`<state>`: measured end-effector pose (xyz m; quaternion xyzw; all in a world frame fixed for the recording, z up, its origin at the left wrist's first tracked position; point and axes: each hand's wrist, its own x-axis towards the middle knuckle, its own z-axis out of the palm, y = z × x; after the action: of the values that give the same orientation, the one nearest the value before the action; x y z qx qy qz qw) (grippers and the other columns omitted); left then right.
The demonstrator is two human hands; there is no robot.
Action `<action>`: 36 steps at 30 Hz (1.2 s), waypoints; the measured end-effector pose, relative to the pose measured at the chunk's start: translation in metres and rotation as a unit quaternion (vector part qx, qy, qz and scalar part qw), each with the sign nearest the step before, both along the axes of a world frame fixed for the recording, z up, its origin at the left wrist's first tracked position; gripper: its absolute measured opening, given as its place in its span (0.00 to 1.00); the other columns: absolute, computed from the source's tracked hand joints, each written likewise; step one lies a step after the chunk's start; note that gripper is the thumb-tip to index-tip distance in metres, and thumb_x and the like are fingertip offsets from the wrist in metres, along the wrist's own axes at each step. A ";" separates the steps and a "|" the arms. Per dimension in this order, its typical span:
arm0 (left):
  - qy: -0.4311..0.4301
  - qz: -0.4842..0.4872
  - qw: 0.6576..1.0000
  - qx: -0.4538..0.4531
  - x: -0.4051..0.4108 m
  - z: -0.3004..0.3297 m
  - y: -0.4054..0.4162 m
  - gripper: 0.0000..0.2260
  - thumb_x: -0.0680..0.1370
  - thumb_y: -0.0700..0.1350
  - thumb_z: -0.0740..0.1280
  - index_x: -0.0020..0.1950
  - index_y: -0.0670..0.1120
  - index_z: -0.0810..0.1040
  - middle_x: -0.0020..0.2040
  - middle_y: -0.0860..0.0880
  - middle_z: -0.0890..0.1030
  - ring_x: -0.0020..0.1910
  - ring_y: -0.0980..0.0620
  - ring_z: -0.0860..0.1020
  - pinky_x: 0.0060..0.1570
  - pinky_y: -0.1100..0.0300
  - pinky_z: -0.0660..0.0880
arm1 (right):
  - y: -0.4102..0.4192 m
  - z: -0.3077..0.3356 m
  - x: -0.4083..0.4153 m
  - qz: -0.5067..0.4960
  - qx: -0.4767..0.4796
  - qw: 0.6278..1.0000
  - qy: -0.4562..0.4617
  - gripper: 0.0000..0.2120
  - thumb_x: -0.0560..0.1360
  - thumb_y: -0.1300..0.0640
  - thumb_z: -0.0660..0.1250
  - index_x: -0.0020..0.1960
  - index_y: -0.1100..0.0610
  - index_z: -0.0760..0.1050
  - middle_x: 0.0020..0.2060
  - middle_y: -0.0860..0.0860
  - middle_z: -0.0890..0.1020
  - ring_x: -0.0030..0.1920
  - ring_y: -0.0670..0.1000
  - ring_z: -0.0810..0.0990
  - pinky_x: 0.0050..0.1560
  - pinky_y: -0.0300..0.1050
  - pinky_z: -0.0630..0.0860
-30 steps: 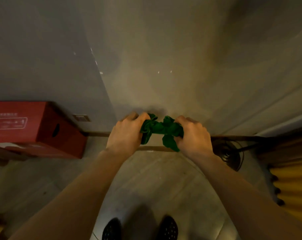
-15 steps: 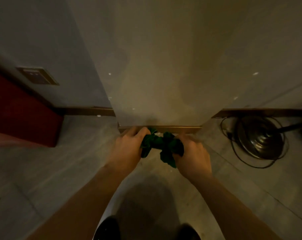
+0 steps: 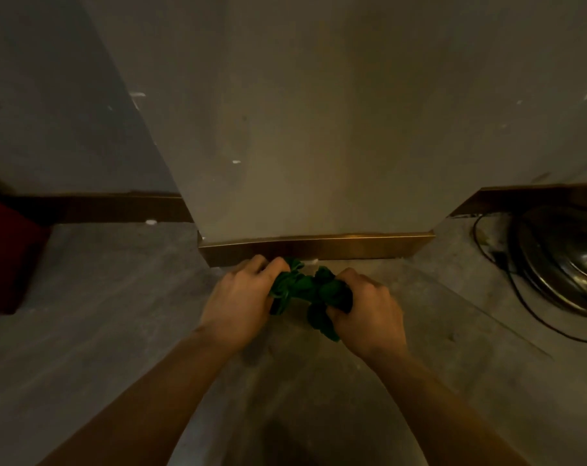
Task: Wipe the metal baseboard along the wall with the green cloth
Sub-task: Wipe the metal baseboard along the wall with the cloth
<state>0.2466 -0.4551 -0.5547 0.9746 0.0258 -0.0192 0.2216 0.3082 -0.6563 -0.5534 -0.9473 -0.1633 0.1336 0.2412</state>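
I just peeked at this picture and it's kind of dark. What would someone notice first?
First, the bunched bright green cloth in the middle, gripped by the bare left hand and bare right hand. Just beyond them, a shiny bronze metal baseboard runs along the foot of the grey wall. At far right, a round dark metal stand base with a black cord sits on the floor.

Both hands [image 3: 305, 301] clenched (arms outstretched)
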 end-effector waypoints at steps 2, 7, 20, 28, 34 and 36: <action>-0.005 -0.003 1.000 -0.008 0.003 -0.017 0.002 0.20 0.75 0.38 0.71 0.65 0.50 0.73 0.54 0.46 0.76 0.54 0.42 0.77 0.45 0.48 0.75 | 0.001 -0.016 0.004 -0.003 0.015 1.000 0.008 0.15 0.70 0.51 0.74 0.53 0.45 0.73 0.46 0.45 0.78 0.45 0.49 0.78 0.42 0.49 0.80; -0.025 -0.010 0.999 -0.025 0.009 -0.047 0.011 0.21 0.76 0.39 0.71 0.66 0.55 0.71 0.56 0.51 0.74 0.56 0.47 0.76 0.47 0.54 0.73 | 0.004 -0.039 0.012 -0.012 0.084 0.996 0.017 0.13 0.69 0.55 0.73 0.51 0.49 0.75 0.44 0.46 0.79 0.42 0.46 0.78 0.41 0.47 0.81; -0.064 0.036 0.954 -0.291 0.006 -0.087 -0.021 0.27 0.73 0.40 0.74 0.65 0.61 0.68 0.56 0.64 0.77 0.55 0.66 0.77 0.50 0.70 0.76 | 0.030 -0.067 -0.011 -0.117 0.388 0.901 0.155 0.32 0.67 0.53 0.80 0.66 0.48 0.69 0.54 0.38 0.80 0.57 0.39 0.79 0.52 0.39 0.80; -0.007 -0.011 0.995 -0.099 -0.005 -0.123 0.007 0.28 0.77 0.64 0.62 0.76 0.63 0.57 0.74 0.56 0.68 0.70 0.57 0.67 0.67 0.57 0.66 | 0.021 -0.085 0.004 -0.115 0.179 0.974 -0.078 0.27 0.67 0.61 0.76 0.61 0.46 0.72 0.56 0.44 0.76 0.57 0.46 0.76 0.54 0.50 0.80; 0.027 -0.030 0.997 0.062 0.001 -0.154 0.021 0.46 0.75 0.74 0.56 0.83 0.48 0.47 0.84 0.46 0.49 0.82 0.47 0.43 0.79 0.49 0.42 | 0.035 -0.097 0.015 0.140 -0.066 0.954 -0.255 0.31 0.65 0.55 0.74 0.67 0.49 0.72 0.61 0.54 0.75 0.59 0.59 0.73 0.55 0.57 0.72; 0.013 -0.028 0.994 0.106 -0.002 -0.158 0.017 0.46 0.76 0.74 0.56 0.82 0.43 0.52 0.83 0.42 0.54 0.82 0.44 0.49 0.80 0.46 0.46 | 0.051 -0.104 0.021 0.202 -0.108 0.937 -0.263 0.30 0.67 0.55 0.71 0.68 0.49 0.72 0.63 0.53 0.77 0.62 0.59 0.74 0.58 0.58 0.72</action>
<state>0.2442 -0.4385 -0.7128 0.9926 0.0035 -0.0356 0.1158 0.3296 -0.6055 -0.6571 -0.9160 -0.3934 -0.0570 0.0536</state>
